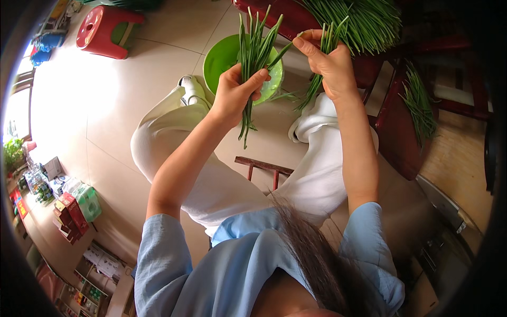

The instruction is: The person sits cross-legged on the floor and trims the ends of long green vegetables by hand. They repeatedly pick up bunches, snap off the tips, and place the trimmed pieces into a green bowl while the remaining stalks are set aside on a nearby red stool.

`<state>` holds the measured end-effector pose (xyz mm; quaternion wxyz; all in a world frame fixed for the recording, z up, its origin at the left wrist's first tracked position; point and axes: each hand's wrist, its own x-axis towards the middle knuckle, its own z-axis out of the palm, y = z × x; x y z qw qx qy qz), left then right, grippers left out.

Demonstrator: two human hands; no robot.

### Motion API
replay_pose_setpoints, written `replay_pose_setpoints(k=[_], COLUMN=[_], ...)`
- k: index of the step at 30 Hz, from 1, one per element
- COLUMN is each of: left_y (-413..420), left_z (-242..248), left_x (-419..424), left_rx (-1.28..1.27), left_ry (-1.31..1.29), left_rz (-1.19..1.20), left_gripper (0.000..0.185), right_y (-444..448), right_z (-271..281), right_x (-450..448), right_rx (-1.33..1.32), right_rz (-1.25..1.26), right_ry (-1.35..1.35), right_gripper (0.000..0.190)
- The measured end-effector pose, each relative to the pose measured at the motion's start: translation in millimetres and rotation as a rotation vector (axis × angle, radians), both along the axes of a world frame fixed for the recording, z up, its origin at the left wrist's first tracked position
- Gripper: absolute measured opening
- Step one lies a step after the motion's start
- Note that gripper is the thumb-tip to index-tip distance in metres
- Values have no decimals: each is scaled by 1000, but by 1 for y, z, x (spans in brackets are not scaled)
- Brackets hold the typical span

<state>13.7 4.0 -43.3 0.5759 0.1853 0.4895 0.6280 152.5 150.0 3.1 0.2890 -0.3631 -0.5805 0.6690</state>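
Observation:
My left hand (237, 89) grips a loose bunch of long green stalks (257, 47), which look like garlic chives or scapes, upright over the near side of a green plastic basin (217, 59). At the right, my right hand (330, 65) holds a smaller bunch of the same stalks (315, 89) in its palm. Its thumb and forefinger pinch the tip of one stalk that slants up from the left bunch. A clear plastic bag or lining shows inside the basin, partly hidden by my left hand and the stalks.
A large pile of green stalks (362, 23) lies on a dark red wooden seat (285, 20) at the top right. A smaller bunch (419, 105) rests on another dark red seat (396, 138). A red plastic stool (103, 31) stands at the upper left. A wooden rung (263, 164) shows between my legs.

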Motion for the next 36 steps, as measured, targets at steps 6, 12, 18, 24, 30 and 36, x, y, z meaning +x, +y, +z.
replay_pose_setpoints(k=[6,12,18,24,30,36], left_y=[-1,-1,-2,-1,0,-1], left_z=[2,4,3,0,7,5], left_x=[2,1,0,1,2,-2], left_rx=[3,5,2,8,-34,-24], left_ry=[-14,-5,7,59,124,78], left_rz=[-2,-11,-1,2,3,4], left_gripper=[15,17,18,19,20,19], right_y=[3,8,19,-2,6,17], right_z=[-7,-9,-5,-17,-17,-10], right_x=[-2,3,13,-6,-1,9], right_rx=[82,194,22,270,206,342], right_rz=[3,-38,-104,-70,7,174], right_ry=[11,-3,44,-12,-95,-206], right_gripper=[15,13,24,22,19,22])
